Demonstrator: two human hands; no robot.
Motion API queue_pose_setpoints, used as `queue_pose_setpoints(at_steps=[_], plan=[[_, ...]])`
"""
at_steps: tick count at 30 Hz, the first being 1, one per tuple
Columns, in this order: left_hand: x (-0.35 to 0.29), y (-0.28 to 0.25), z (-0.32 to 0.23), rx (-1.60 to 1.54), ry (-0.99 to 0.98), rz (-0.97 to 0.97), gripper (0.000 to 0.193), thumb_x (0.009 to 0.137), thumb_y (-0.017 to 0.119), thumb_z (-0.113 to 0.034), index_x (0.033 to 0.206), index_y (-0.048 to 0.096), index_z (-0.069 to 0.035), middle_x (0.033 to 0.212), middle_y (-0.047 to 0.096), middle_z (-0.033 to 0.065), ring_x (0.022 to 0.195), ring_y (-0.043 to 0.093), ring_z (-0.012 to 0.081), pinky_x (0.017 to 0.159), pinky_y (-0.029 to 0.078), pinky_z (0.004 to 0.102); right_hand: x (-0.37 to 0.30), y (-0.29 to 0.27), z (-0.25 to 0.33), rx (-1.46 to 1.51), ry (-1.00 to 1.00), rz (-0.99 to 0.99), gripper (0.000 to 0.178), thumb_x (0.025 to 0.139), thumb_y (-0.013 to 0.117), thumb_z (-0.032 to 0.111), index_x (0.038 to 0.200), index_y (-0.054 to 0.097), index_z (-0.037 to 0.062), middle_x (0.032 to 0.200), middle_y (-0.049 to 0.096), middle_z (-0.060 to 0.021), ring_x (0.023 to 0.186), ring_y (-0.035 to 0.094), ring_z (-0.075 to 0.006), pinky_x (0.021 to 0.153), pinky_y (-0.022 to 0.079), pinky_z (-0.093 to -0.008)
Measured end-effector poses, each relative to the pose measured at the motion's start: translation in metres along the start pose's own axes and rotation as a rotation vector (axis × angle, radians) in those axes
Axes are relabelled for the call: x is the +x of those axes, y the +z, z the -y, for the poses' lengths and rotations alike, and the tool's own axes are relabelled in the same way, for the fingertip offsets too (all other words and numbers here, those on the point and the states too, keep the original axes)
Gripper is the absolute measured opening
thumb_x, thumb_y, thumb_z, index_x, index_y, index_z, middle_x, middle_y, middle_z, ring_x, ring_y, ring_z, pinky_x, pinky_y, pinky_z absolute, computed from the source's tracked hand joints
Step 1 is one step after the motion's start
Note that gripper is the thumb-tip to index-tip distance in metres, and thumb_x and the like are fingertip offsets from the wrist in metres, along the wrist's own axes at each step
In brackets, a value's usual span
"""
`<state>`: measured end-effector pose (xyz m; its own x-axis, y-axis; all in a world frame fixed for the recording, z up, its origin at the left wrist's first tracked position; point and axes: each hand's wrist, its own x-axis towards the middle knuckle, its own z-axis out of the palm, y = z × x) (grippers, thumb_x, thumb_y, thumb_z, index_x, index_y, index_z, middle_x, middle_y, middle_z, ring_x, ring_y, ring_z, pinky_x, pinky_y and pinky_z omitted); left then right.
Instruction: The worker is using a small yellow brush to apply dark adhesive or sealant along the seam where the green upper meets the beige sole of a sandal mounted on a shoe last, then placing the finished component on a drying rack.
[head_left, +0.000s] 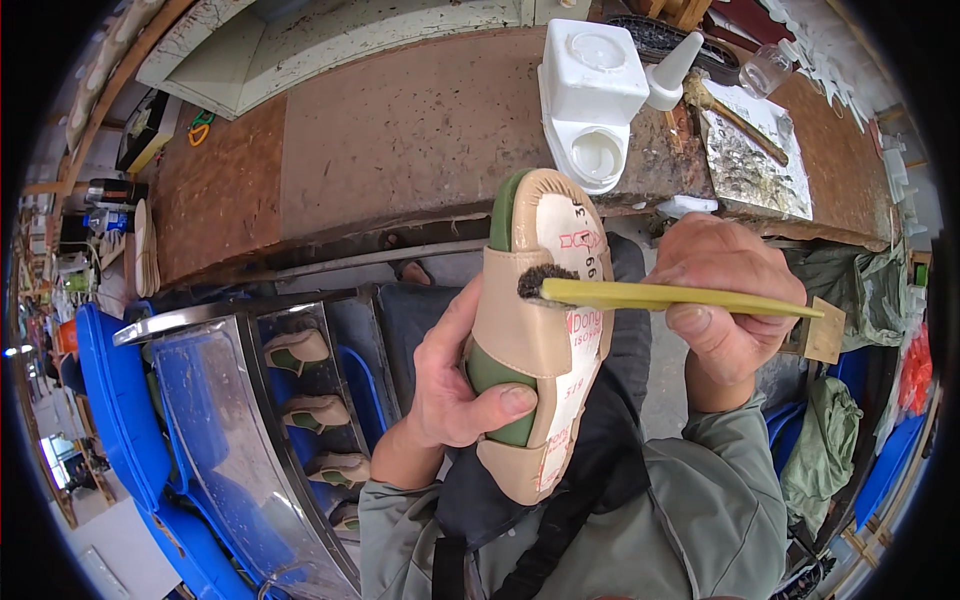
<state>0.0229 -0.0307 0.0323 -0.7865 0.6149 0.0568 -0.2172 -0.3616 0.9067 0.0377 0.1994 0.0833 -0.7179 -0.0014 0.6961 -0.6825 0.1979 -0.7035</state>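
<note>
A beige shoe upper point(517, 318), stretched over a green last point(502, 384), is held up sole side toward me. My left hand point(443, 390) grips it from the left, the thumb across its side near the heel. Printed marks run along the pale insole point(583, 350). My right hand point(727, 290) pinches the yellow-green handle of a brush point(650, 296). The brush's dark bristles touch the beige edge beside the insole, around the middle of the shoe. Fingers of my left hand behind the shoe are hidden.
Across the front stretches a brown workbench point(390, 150) bearing a white plastic container with an open cup point(597, 100), a white nozzle point(675, 72) and another brush point(745, 125) on a stained sheet point(757, 165). Left stand a rack with several beige shoes point(317, 412) and blue bins point(120, 400).
</note>
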Motion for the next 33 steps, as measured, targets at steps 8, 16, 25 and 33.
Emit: queue_pose_setpoints(at_steps=[8,16,25,33], plan=[[-0.008,0.015,-0.009,-0.063,-0.014,-0.019,0.082,0.076,0.070,-0.018,0.138,0.025,0.010,0.130,0.046,0.0187,0.119,0.046,0.0229,0.102,0.032,0.0339,-0.018,-0.004,0.019,0.086,-0.005,0.039,0.014,0.069,0.073,0.005,0.078,0.067,-0.0031,0.071,0.065,-0.0135,0.057,0.060,-0.0233,0.051,0.047,-0.0319],[-0.009,0.031,-0.014,-0.090,-0.010,-0.054,0.078,0.079,0.067,-0.026,0.137,0.027,0.008,0.126,0.048,0.0154,0.114,0.050,0.0207,0.098,0.036,0.0326,-0.024,0.005,0.022,0.049,0.061,-0.222,0.014,0.073,0.068,0.003,0.084,0.065,-0.0052,0.073,0.066,-0.0139,0.060,0.060,-0.0218,0.055,0.048,-0.0331],[-0.009,0.043,-0.023,-0.093,0.007,-0.093,0.071,0.084,0.065,-0.022,0.138,0.027,0.006,0.125,0.049,0.0123,0.112,0.050,0.0172,0.096,0.038,0.0307,-0.045,0.005,0.027,0.062,-0.056,-0.130,0.017,0.073,0.070,0.008,0.084,0.065,-0.0049,0.071,0.065,-0.0145,0.059,0.060,-0.0245,0.056,0.049,-0.0346],[-0.009,0.044,-0.024,-0.097,0.033,-0.098,0.068,0.085,0.064,-0.017,0.138,0.027,0.005,0.125,0.050,0.0117,0.111,0.050,0.0165,0.096,0.038,0.0301,-0.059,0.004,0.032,0.033,-0.066,-0.128,0.019,0.075,0.070,0.009,0.086,0.063,-0.0044,0.072,0.066,-0.0148,0.059,0.062,-0.0241,0.055,0.049,-0.0347]])
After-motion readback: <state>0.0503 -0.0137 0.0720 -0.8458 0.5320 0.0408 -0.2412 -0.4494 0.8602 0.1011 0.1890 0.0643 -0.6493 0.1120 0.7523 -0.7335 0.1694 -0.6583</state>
